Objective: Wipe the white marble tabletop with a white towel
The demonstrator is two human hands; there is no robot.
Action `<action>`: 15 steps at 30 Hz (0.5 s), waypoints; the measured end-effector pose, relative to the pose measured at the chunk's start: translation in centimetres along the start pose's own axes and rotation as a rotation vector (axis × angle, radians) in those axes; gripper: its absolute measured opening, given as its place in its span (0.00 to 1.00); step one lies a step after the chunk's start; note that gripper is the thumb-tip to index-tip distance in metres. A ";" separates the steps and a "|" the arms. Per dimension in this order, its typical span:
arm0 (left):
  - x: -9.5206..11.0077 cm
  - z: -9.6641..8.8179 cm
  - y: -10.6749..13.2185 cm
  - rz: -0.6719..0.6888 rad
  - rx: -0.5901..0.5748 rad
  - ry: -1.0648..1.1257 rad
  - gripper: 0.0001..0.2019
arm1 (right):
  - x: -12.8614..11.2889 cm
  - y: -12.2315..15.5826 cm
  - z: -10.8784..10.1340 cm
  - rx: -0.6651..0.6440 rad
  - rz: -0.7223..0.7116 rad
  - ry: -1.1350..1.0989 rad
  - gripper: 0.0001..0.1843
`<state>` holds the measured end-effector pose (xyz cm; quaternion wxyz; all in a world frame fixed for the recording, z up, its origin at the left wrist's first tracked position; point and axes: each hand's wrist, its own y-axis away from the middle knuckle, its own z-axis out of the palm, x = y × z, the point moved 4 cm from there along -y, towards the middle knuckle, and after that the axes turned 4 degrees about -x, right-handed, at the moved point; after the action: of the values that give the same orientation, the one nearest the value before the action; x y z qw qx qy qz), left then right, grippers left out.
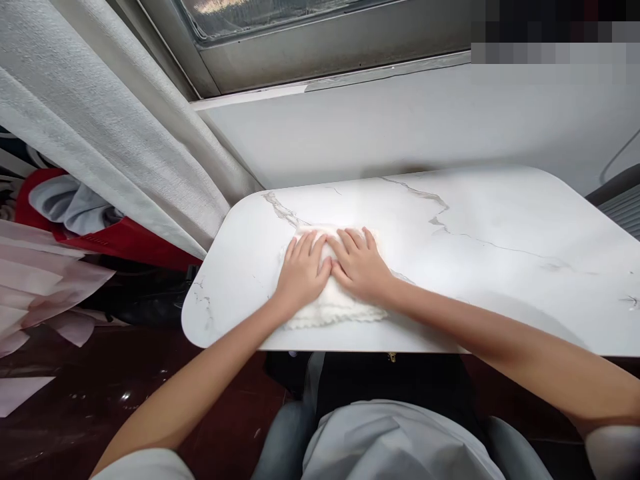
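A white cloth (334, 308) with a ruffled front edge lies on the white marble-patterned table (490, 267). My left hand (303, 270) rests flat on the cloth's left part, its fingers stretched toward the wall. Pressed flat on the right part is my right hand (361, 267), fingers spread. The two thumbs meet or nearly meet over the middle of the cloth. Neither hand grips it, and much of its surface is covered by my palms and fingers.
A grey-white curtain (125, 100) hangs along the table's left end. Behind the table stand a pale wall panel (350, 133) and a window frame (320, 60). A red bag (145, 240) with grey cloth in it sits at left. A dark slatted object (623, 207) is at right.
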<state>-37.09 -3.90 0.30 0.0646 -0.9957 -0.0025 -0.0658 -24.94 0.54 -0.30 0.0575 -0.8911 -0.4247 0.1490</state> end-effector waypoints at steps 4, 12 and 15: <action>-2.3 0.3 -6.3 0.010 0.005 0.060 0.23 | 2.6 -5.4 0.4 -0.023 0.063 -0.001 0.29; -3.4 1.1 -15.1 -0.026 0.055 0.118 0.22 | 8.2 -11.8 0.3 -0.070 0.132 -0.046 0.28; -2.6 1.5 -16.8 -0.026 0.055 0.108 0.21 | 10.2 -12.9 -0.1 -0.114 0.199 -0.126 0.28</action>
<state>-39.70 12.98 0.62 0.0912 -0.9884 -0.0136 -0.1204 -28.35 16.58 0.58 -0.0351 -0.9196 -0.3447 0.1851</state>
